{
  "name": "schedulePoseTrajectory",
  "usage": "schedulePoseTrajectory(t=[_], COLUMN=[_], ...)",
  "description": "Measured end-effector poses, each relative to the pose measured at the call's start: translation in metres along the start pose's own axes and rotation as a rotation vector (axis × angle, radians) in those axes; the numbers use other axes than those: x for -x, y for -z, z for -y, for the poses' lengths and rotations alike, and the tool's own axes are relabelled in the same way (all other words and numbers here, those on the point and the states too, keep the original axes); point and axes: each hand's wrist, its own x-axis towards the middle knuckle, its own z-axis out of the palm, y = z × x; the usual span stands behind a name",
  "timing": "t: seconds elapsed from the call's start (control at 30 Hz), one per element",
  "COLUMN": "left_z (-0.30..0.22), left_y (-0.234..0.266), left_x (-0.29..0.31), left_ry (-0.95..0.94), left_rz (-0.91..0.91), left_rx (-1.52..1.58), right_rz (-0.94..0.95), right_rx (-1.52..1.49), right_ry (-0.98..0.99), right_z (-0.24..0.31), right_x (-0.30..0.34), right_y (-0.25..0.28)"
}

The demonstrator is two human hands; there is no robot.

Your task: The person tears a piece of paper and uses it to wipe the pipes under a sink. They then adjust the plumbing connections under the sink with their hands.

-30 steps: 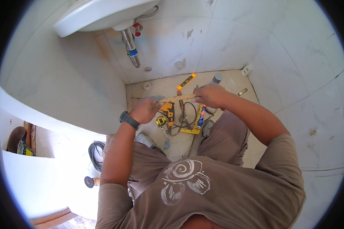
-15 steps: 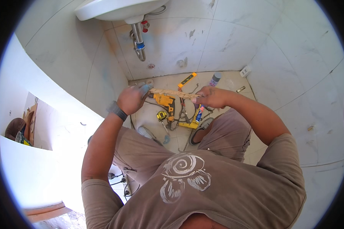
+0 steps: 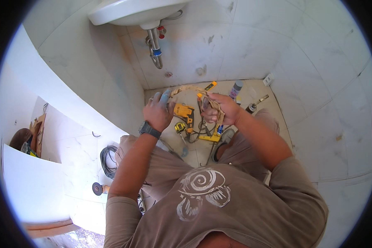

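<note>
— What sort of room is this?

— A small bathroom corner clad in pale marbled tiles, with a white ceramic washbasin (image 3: 132,11) on the wall above and a chrome drain pipe (image 3: 155,47) under it. Tools are scattered on the tiled floor (image 3: 252,95).

— How are the hands placed?

— Both forearms come up from the lower edge and meet over the floor corner. The left hand (image 3: 158,111), with a dark wristwatch (image 3: 149,129) on its wrist, is raised with its back to the camera; its fingers are bent, and their tips touch one end of a thin, light-brown curved strip (image 3: 185,88). Whether it truly pinches the strip I cannot tell.

— And the right?

— The right hand (image 3: 221,109) is curled shut around the other part of that strip, which hangs down past the palm. The elbow is bent out to the side.

— Where is the strip, then?

— In the air between the two hands, arching above the floor.

— What lies beneath?

— A yellow and black power drill (image 3: 185,113), just beside a small yellow tape measure (image 3: 180,127), tangled dark cables (image 3: 200,131), a yellow spirit level (image 3: 210,138), a yellow-handled tool (image 3: 210,86) near the wall, and a grey spray can (image 3: 235,89).
</note>
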Motion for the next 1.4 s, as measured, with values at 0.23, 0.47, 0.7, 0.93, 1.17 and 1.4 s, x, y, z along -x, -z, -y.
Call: schedulePoseTrajectory(t=[0.23,0.47,0.7,0.93,1.17,1.4], left_z=[0.008,0.023,0.079,0.162,0.211,0.248], left_y=[-0.027,-0.030,-0.049,-0.050,-0.073,-0.122], left_x=[0.000,-0.019,-0.073,-0.111,-0.178,-0.245], left_ry=[0.294,0.432,0.726,0.866,0.525,0.493], left_rz=[-0.224,-0.152,-0.232,-0.064,0.382,0.361], left_rx=[0.325,0.426,0.601,0.375,-0.018,0.340], right_rz=[0.064,-0.097,-0.210,-0.142,-0.377,-0.327], right_rx=[-0.104,-0.098,-0.040,0.466,0.869,0.484], right_ry=[0.028,0.164,0.163,-0.049,-0.167,0.208], right_z=[-0.022,-0.018,0.013,0.036,0.100,0.166], right_x=[-0.038,-0.098,-0.178,-0.223,-0.261,-0.357], right_y=[-0.003,-0.009,-0.018,0.040,0.127,0.157])
